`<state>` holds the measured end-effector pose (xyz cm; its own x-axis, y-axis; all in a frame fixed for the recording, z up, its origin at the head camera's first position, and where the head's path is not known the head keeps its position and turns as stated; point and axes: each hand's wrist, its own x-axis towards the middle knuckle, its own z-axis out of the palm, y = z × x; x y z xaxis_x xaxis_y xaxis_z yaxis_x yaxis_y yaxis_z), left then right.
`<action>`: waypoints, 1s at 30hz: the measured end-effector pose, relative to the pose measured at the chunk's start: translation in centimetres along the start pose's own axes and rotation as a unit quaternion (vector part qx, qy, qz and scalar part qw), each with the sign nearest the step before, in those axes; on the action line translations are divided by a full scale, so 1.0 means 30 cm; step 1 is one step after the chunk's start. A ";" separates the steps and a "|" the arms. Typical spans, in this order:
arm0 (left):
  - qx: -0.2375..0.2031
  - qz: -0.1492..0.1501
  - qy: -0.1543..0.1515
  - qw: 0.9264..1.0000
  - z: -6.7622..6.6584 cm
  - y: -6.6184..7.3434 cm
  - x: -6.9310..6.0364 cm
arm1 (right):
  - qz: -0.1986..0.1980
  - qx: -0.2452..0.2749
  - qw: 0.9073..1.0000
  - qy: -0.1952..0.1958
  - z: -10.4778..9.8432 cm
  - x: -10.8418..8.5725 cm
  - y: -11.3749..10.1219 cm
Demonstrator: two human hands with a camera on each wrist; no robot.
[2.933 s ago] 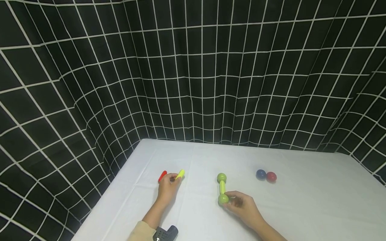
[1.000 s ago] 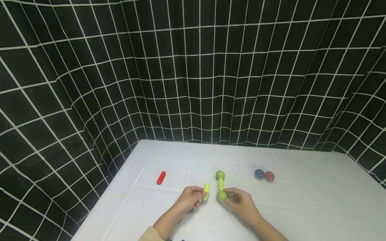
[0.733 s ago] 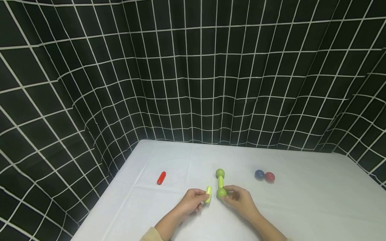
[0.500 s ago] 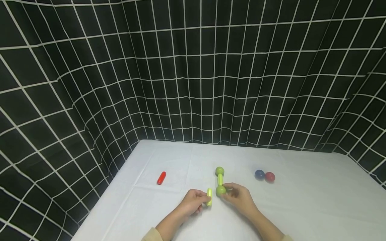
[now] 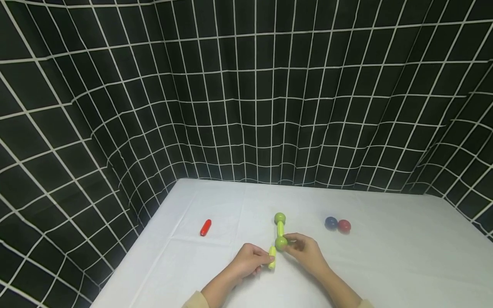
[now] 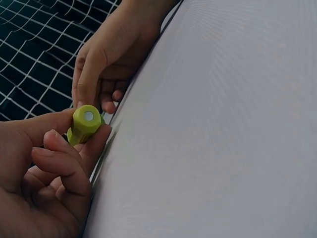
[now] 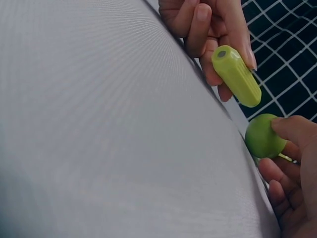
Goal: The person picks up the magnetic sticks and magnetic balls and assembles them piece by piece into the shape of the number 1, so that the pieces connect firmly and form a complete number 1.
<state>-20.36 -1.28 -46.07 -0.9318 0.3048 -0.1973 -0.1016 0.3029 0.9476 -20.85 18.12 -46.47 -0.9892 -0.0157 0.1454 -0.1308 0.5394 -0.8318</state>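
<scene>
My left hand [image 5: 248, 261] pinches a yellow-green stick [image 5: 272, 258] between thumb and fingers. A round grey disc shows in the stick's end [image 6: 88, 116] in the left wrist view. My right hand [image 5: 306, 254] holds the near green ball [image 5: 281, 243] by thumb and fingertips. From that ball a second yellow-green stick [image 5: 280, 229] runs away from me to a far green ball [image 5: 280, 218], forming a dumbbell shape. In the right wrist view, the held stick [image 7: 237, 77] is beside the green ball [image 7: 265, 136], with a small gap between them.
A red stick [image 5: 206, 227] lies on the white-covered table [image 5: 215, 196] at the left. Toward the right, a blue ball [image 5: 331, 223] and a red ball [image 5: 344, 226] sit side by side. Black cloth [image 5: 265, 111] with a white grid hangs behind the table.
My left hand has brought the yellow-green stick from beside the red stick rightward and nearer me, up to the near ball. My right hand has shifted the dumbbell shape slightly away from me.
</scene>
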 end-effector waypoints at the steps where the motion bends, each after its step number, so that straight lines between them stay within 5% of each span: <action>1: 0.002 0.001 -0.002 1.000 0.003 0.001 0.001 | 0.002 0.001 1.000 0.000 0.000 0.000 0.000; 30: 0.011 0.006 0.000 1.000 0.039 0.020 0.016 | 0.008 0.018 1.000 -0.016 -0.005 0.003 0.001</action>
<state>-20.45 0.12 -45.89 -0.9326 0.3091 -0.1866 -0.0833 0.3186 0.9442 -20.93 18.26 -46.41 -0.9928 -0.0351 0.1148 -0.1166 0.5093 -0.8526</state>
